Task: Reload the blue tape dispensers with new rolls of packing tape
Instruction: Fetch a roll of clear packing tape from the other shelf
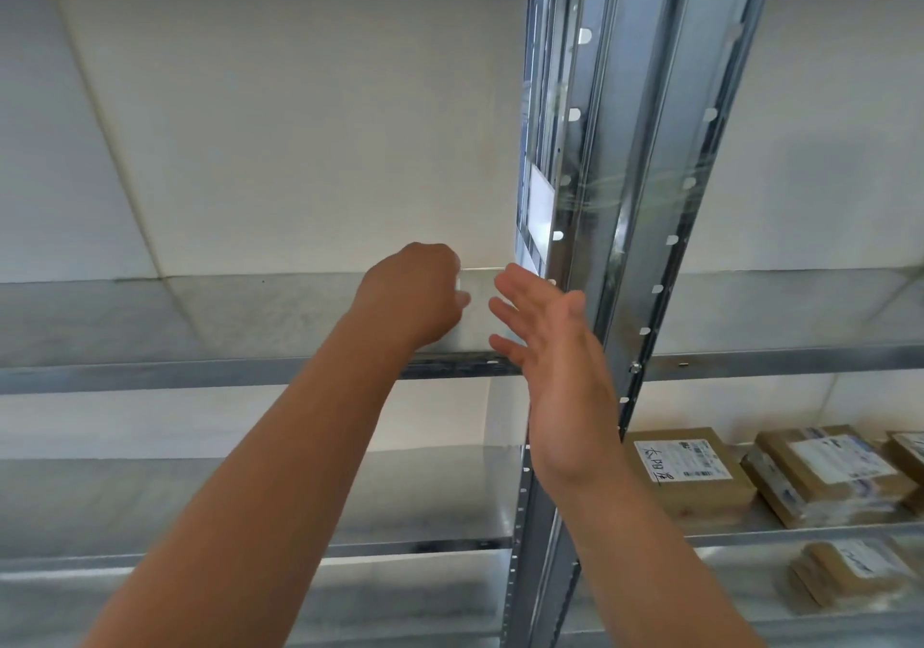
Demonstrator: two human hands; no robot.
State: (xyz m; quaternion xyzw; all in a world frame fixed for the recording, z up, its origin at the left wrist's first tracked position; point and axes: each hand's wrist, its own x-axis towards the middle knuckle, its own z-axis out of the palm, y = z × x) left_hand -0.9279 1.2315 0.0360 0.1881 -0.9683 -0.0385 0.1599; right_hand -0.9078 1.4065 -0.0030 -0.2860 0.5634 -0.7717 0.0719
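Observation:
No blue tape dispenser and no roll of packing tape shows in the head view. Both my arms reach up over the upper metal shelf. My left hand is seen from the back with its fingers curled away from me. A small pale edge shows at its fingertips, and I cannot tell whether it grips anything. To its right, my right hand is held edge-on with its fingers spread and holds nothing. It hovers beside the steel upright.
A grey metal rack stands against a white wall. The steel upright splits it into two bays. Lower right shelves carry several brown taped parcels with white labels. The shelf lip runs across below my hands.

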